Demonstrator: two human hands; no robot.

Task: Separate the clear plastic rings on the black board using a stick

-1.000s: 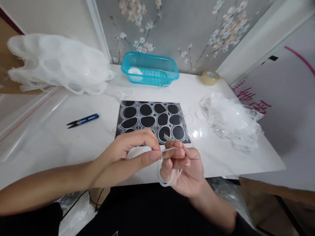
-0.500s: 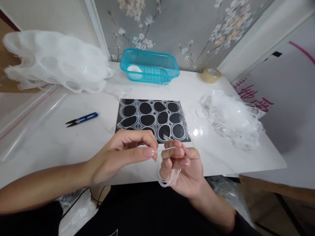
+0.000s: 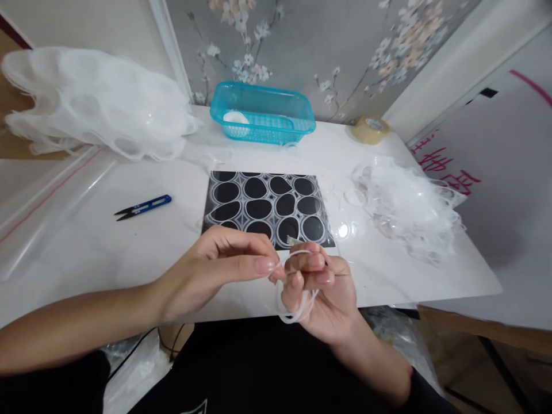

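Plastic rings (image 3: 297, 313), thin and whitish, bunched in right hand (image 3: 328, 293). Looped over the curled fingers and dangling below them, just off the near edge of the table (image 3: 86, 253), above the lap. Several strands for sure, but too tangled to count, sorry. Right hand closed around the bunch. Left hand (image 3: 215, 270) right up against it, thumb and forefinger pinched shut on one strand at the right fingertips. So two hands, both on the same bundle.

Just past the hands: one black mat (image 3: 267, 204) lying flat, with a clear cut-out sheet on top. Roughly a dozen dark ovals showing through, in rows of four, nearest row partly hidden behind the fingers.

Off to the left, well apart from the mat: one pair of blue-handled snips (image 3: 142, 207).

Off to the right: one messy heap of clear plastic scraps (image 3: 405, 210), plus a few loose clear discs between heap and mat.

Further back: one teal basket (image 3: 263, 118), with one white piece (image 3: 235, 118) inside at its left end. One roll of tan tape (image 3: 370, 129) near the far right corner. Far left: one thick stack of white moulded sheets (image 3: 95, 106).
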